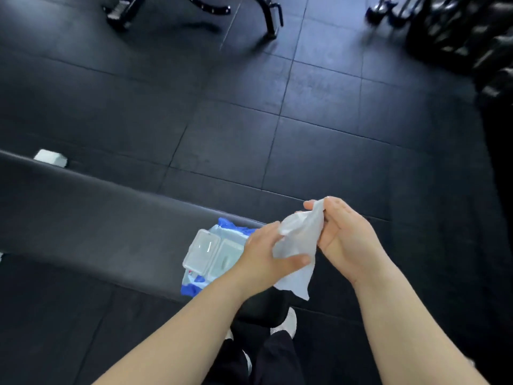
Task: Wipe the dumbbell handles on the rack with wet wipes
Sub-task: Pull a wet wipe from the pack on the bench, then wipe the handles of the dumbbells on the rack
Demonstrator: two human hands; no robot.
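A white wet wipe [301,240] hangs between both hands above the end of a black padded bench [83,218]. My left hand [263,262] pinches its lower part with thumb and fingers. My right hand [347,240] grips its upper edge. Just left of my left hand a blue and white pack of wet wipes [211,257] lies on the bench with its clear plastic lid flipped open. Dark dumbbells on a rack [472,31] show blurred at the top right; their handles are hard to make out.
The floor is black rubber tiles [249,120]. Black equipment legs [194,12] stand at the top centre. A small white object [51,157] lies beyond the bench at the left. My legs and white shoes [288,320] are below the hands.
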